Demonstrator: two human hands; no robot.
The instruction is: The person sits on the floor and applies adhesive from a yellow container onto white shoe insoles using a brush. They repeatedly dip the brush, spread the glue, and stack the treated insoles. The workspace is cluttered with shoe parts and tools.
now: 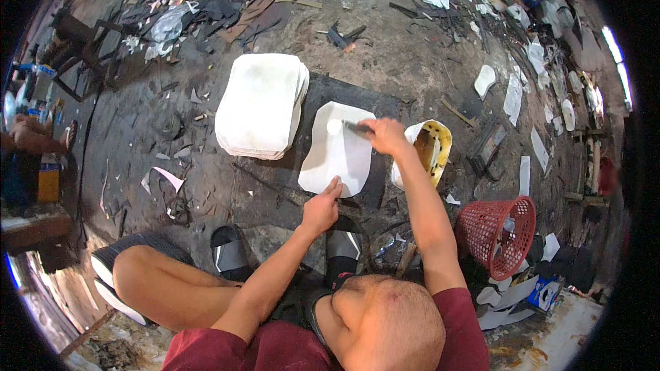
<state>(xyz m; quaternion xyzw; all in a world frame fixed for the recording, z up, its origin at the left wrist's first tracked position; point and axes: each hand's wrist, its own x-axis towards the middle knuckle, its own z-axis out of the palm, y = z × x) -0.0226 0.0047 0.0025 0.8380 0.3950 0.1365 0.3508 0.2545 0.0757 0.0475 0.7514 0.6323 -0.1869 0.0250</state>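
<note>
A white cut sheet (pixel 323 161) with angled corners lies on a dark board (pixel 378 106) in front of me. My left hand (pixel 322 210) is at its near edge, fingertips holding the sheet there. Over the sheet's upper right part, my right hand (pixel 387 136) grips a brush (pixel 356 128) with a dark, flat body; its working end is slightly blurred, beside a bright white round spot. Right of the sheet stands a yellow container (pixel 441 139) with brown stuff inside, partly behind my right forearm. To the left is a thick stack of similar white sheets (pixel 258 103).
A red plastic basket (pixel 474 230) leans on its side near my right elbow. Dark and white offcuts (pixel 258 17) litter the far floor. A white scrap (pixel 485 81) lies at right. Sandalled feet (pixel 230 251) are close below the board. Another person's limb (pixel 31 134) shows at far left.
</note>
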